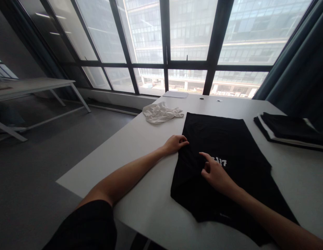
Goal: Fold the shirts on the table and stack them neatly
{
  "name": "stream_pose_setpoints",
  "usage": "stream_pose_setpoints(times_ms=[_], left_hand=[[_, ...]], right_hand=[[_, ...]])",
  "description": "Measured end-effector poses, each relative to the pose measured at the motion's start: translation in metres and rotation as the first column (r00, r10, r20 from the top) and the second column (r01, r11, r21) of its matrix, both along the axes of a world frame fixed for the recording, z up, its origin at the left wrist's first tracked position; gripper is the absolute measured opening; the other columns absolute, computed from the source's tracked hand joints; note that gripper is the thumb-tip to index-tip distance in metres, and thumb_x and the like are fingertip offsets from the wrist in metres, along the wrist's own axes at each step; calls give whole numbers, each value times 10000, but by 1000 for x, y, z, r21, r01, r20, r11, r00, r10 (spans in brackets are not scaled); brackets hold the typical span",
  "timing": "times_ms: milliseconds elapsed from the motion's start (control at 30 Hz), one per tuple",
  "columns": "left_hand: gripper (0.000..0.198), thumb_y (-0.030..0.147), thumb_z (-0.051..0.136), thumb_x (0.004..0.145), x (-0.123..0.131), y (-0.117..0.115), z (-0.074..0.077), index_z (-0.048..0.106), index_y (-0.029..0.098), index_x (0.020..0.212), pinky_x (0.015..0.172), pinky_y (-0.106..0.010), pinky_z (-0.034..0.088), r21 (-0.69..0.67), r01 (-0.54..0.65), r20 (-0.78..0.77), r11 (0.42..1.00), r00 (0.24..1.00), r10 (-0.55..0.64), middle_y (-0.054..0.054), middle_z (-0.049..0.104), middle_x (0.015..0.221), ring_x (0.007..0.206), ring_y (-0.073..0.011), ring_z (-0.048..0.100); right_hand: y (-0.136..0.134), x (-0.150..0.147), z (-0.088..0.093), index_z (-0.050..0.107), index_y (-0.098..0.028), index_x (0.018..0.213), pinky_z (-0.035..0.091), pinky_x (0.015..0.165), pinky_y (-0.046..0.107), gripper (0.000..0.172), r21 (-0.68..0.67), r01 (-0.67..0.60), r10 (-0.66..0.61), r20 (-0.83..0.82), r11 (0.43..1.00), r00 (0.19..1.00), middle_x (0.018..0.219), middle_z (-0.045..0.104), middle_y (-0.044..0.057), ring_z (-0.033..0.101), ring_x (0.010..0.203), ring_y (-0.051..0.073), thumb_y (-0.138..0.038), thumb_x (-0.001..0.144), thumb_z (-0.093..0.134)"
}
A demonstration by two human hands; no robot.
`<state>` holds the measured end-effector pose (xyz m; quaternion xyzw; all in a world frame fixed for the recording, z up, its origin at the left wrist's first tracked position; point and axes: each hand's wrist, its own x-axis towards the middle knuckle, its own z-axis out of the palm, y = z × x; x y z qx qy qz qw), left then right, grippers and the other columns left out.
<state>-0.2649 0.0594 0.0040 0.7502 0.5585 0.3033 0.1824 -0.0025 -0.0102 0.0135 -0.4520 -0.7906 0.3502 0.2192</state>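
Black garment (pixel 216 135) laid flat on the white table (pixel 135 142), right of centre; your left hand (pixel 174 144) rests at its left edge, fingers curled in towards the thumb; whether they pinch cloth, cannot tell; your right hand (pixel 216 173) is over the garment's middle, index finger extended, other fingers bent, partly covering a white print (pixel 223 162); grip on the fabric there, cannot tell; crumpled pale cloth (pixel 161 113) at far left of the garment; folded stack (pixel 289 126) at far right.
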Motion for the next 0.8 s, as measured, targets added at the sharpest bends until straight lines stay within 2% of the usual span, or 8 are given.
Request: stream_pose_setpoints(times_ms=[167,300,400,467,567,633,700,800], left_hand=[[285,362,575,951,-5,4,0,740,172,1085,725,-267,487,17,60,106,998,992,-61,-18,711,843,726,-152,608],[246,238,527,962,-8,-1,15,724,180,1098,805,-280,520,174,-29,85,984,996,14,-54,715,1011,852,-166,658],[264,172,499,966,1,-23,30,732,206,1087,897,-302,521,236,15,-28,972,1000,-8,-54,713,1051,951,-182,676],[274,162,496,973,9,-44,35,735,218,1097,945,-308,516,198,126,-123,972,987,-103,-51,714,1118,999,-186,682],[287,202,489,1002,19,-74,34,715,227,1178,1029,-332,495,96,262,-248,960,941,-232,-52,692,1263,1125,-205,667],[327,271,497,1021,21,-89,28,655,238,1305,1139,-381,419,39,324,-311,945,903,-297,-60,626,1403,1298,-231,579],[427,352,509,1027,21,-99,22,550,247,1439,1227,-431,298,-19,370,-354,929,866,-352,-65,510,1531,1456,-246,414],[588,455,497,1026,18,-108,15,384,242,1562,1265,-475,170,-92,382,-393,919,834,-386,-71,328,1638,1546,-256,208]], right_hand=[[-2,2,2,636,-203,1296,452,689,298,510,36,-56,52,88,998,995,744,662,-10,626,674,169,-144,803,516],[-5,2,5,716,-194,1176,485,756,323,378,30,-92,88,127,995,988,832,734,33,682,755,203,-196,848,529],[-7,3,10,724,-186,1185,500,763,329,361,20,-119,115,142,993,983,889,760,55,703,791,221,-250,879,543],[-6,3,14,738,-184,1165,504,812,332,346,38,-131,125,141,991,982,967,772,72,715,871,235,-262,889,544],[-2,5,17,760,-202,1112,495,881,327,317,81,-126,113,146,989,983,1048,772,72,712,966,242,-256,900,532],[2,5,16,771,-215,1076,490,895,323,298,101,-106,87,179,989,980,1043,774,68,712,970,240,-262,906,531],[6,6,13,776,-221,1045,485,901,323,284,119,-87,59,219,989,974,1047,773,67,711,975,241,-273,912,530],[9,8,9,772,-234,1034,481,895,319,285,137,-86,48,256,987,966,1052,772,54,709,989,238,-284,925,513]])
